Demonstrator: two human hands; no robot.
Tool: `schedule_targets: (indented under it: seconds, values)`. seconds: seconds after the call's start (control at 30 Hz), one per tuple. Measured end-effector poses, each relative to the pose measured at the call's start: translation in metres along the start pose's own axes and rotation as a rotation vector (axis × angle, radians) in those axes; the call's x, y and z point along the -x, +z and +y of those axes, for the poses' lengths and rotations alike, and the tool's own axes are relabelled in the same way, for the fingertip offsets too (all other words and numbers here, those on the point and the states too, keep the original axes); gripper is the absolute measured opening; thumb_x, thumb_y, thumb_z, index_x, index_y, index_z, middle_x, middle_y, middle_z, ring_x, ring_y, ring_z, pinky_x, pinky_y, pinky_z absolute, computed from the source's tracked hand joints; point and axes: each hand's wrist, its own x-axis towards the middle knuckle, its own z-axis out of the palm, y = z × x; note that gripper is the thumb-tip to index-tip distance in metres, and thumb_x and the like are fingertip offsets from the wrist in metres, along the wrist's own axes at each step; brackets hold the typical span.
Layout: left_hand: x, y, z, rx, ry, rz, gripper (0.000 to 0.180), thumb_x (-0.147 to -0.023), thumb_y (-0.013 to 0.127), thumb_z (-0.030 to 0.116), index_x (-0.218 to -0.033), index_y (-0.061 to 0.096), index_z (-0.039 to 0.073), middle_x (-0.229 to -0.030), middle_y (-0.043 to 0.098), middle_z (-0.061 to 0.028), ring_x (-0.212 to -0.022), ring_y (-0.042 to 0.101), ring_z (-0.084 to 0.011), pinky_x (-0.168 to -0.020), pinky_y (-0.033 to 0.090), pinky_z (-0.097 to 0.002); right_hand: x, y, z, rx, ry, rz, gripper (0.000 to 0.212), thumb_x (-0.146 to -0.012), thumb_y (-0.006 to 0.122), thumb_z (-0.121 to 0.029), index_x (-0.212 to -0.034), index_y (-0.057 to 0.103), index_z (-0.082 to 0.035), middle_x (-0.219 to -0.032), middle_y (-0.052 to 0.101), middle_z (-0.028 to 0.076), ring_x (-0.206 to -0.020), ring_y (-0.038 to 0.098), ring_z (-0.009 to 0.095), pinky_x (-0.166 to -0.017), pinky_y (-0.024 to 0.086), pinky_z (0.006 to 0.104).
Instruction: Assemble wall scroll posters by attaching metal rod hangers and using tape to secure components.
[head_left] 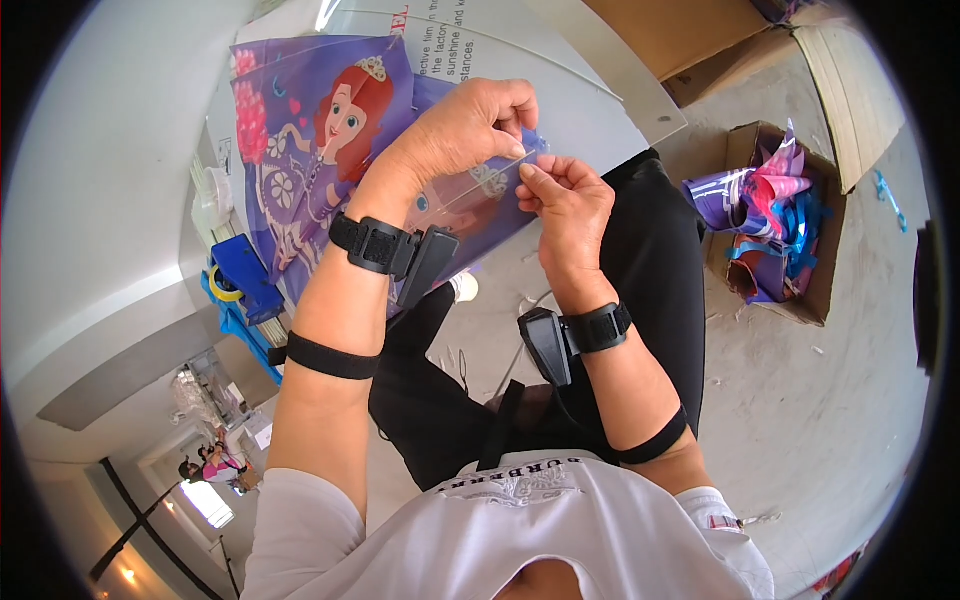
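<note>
Purple glossy plastic sheets printed with a red-haired cartoon princess lie overlapping on the table. The left sheet (285,130) lies flat. The nearer printed sheet (465,215) has its right corner at my fingertips. My left hand (465,125) reaches over it, thumb and forefinger pinched at that corner. Just below, my right hand (572,205) pinches the same corner, its tips almost touching the left ones. A thin pale line, perhaps a clear edge or strip, runs from the fingertips down across the sheet. Exactly what lies between the fingers is partly hidden.
On the floor at right stands a cardboard box (815,290) holding crumpled purple and pink plastic and blue ribbon. A larger carton (690,35) is behind it. A blue tape dispenser (248,278) sits at the table's left edge. Another person (218,465) is far off at lower left.
</note>
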Motion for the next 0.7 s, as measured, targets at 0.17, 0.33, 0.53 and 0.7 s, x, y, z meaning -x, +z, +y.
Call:
schedule_targets:
  seconds: [0.17,0.33,0.53,0.7]
  values:
    - [0.0017,-0.0006,-0.0029,-0.019,0.064,0.01,0.015,-0.066,0.062,0.0,-0.078,0.054,0.001,-0.061,0.054,-0.0026,-0.059,0.05,-0.011,-0.057,0.042,-0.025,0.0053,0.0028,0.0062,-0.047,-0.054,0.046,0.011,-0.08,0.065,0.002,-0.081,0.054,0.002,-0.068,0.06,0.005,-0.057,0.06,0.011,-0.049,0.049,0.0223]
    - [0.0033,0.0037,-0.0029,-0.021,0.088,0.011,0.013,-0.066,0.064,0.002,-0.079,0.062,0.001,-0.063,0.059,-0.0038,-0.061,0.053,-0.0108,-0.06,0.044,-0.0231,0.0082,0.0011,0.009,-0.099,-0.195,0.006,0.009,-0.083,0.062,0.001,-0.086,0.054,0.001,-0.07,0.061,0.005,-0.058,0.06,0.01,-0.051,0.05,0.0217]
    - [0.0051,0.0049,-0.0044,0.021,0.062,0.007,0.014,-0.069,0.063,0.002,-0.083,0.066,0.0,-0.067,0.063,-0.0061,-0.063,0.056,-0.0118,-0.063,0.046,-0.0234,0.0088,-0.0001,0.0089,-0.008,-0.264,-0.018,0.008,-0.084,0.061,0.0,-0.092,0.06,0.0,-0.071,0.062,0.005,-0.059,0.06,0.007,-0.052,0.05,0.02]
    - [0.0041,0.0042,-0.0028,-0.023,0.062,0.005,0.015,-0.069,0.063,0.004,-0.083,0.066,0.0,-0.067,0.063,-0.0078,-0.063,0.056,-0.0127,-0.063,0.046,-0.0242,0.0083,0.0001,0.0071,0.032,-0.279,-0.005,0.008,-0.084,0.061,-0.001,-0.091,0.063,0.002,-0.07,0.062,0.004,-0.058,0.059,0.007,-0.053,0.05,0.0198]
